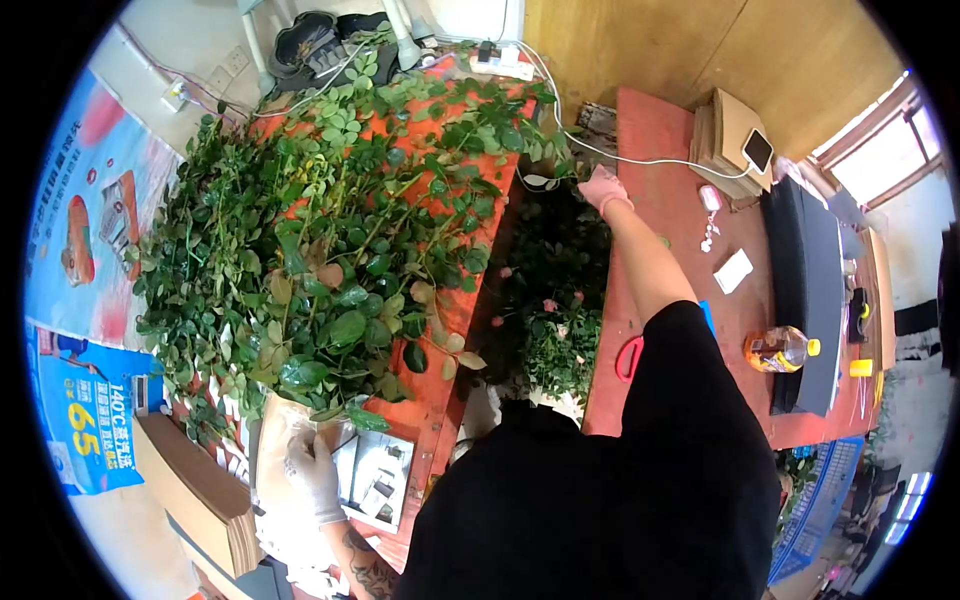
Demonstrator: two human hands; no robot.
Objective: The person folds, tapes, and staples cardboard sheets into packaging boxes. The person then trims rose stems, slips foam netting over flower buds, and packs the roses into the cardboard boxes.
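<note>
My left hand [313,475], in a whitish glove, is at the near edge of the left table, beside a sheet of brown paper [279,440] and a shiny metal tray [376,478]. Its fingers are curled in at the paper; whatever they hold is hidden. A large heap of leafy rose stems [330,260] lies just beyond it. My right arm is stretched far forward. In a pink glove, my right hand [606,190] is above the gap between the tables, at the right table's edge. Its fingers are too small to make out.
Down in the dark gap stand more leafy stems with pink roses [550,305]. On the red right table [655,250] are red-handled scissors [629,359], a drink bottle [778,349], a white packet [733,271] and a phone [758,151] with a white cable. Cardboard [190,480] is stacked at left.
</note>
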